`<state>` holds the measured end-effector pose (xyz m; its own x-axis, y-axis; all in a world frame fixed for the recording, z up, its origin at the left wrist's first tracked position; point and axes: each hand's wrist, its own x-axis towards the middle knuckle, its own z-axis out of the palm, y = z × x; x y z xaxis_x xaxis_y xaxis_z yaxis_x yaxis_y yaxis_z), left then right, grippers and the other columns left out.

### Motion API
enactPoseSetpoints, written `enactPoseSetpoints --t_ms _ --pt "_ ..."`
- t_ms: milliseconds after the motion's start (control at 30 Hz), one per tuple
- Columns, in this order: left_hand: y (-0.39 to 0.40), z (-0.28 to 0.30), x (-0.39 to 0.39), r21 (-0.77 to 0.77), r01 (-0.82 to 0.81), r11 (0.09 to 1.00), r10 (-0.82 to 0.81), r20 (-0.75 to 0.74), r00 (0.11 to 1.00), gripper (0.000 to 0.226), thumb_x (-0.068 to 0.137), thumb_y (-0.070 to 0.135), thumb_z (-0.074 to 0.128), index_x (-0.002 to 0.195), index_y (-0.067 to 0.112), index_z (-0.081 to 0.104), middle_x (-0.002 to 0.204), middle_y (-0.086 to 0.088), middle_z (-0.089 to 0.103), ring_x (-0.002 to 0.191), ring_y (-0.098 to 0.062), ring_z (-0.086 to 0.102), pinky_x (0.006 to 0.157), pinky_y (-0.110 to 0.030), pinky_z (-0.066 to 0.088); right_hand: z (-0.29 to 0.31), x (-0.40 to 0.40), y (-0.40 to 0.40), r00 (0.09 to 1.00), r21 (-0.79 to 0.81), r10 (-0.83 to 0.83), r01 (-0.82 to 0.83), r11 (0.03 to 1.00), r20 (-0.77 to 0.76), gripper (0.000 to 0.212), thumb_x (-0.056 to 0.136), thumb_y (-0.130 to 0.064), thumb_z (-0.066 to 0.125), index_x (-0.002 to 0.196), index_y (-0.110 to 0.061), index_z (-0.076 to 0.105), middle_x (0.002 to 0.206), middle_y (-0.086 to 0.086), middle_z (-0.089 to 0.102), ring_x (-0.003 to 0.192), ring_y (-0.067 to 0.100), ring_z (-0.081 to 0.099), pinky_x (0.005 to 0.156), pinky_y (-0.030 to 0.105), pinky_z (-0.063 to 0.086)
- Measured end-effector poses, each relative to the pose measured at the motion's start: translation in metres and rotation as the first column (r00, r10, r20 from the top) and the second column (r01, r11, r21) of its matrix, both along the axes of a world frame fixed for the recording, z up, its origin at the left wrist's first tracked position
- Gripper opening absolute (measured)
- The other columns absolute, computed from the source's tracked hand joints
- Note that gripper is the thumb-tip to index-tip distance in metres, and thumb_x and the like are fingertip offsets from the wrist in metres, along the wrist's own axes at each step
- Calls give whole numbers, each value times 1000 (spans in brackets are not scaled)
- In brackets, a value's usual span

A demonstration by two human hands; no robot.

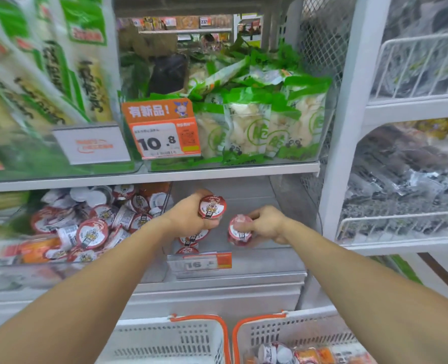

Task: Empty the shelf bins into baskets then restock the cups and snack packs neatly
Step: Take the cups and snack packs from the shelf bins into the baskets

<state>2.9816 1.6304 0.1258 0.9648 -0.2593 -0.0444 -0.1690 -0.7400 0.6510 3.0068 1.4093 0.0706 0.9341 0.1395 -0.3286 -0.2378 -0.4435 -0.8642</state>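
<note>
Left hand (191, 215) gripping cup (212, 206) by side, lid facing camera; right hand (266, 223) pinching second cup (240, 230), lowering into near-empty bin (246, 274) on lower shelf; few cups (191, 239) already standing below left hand; risk: tilted cup toppling row, or slipping down toward baskets (296, 329); neighbouring bin (91, 227) lying jumbled.
</note>
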Motion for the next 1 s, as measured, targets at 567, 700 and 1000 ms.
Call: enactPoseSetpoints --t_ms 567,700,1000 --pt "-152 -183 -164 -57 323 945 -302 -533 791 81 57 71 72 126 34 49 117 6 68 105 -17 66 93 -41 54 -57 -213 -138 960 -419 72 -184 889 -269 38 80 -13 82 58 -15 51 51 -7 48 48 10 53 54 28 48" --pt "-192 -211 -192 -42 122 992 -122 -606 786 66 79 39 80 130 17 44 120 -4 60 98 -18 58 76 -27 50 -95 -220 -136 949 -582 105 -267 768 -296 13 81 -23 81 88 -17 72 83 0 65 75 18 62 64 28 50" --pt "-114 -108 -128 -224 41 974 -102 -266 958 16 88 22 74 99 19 63 89 -4 68 74 -18 66 70 -34 59 -32 -183 -92 996 -127 67 -58 990 64 32 89 -24 76 118 -12 68 115 3 68 96 24 67 88 43 58"
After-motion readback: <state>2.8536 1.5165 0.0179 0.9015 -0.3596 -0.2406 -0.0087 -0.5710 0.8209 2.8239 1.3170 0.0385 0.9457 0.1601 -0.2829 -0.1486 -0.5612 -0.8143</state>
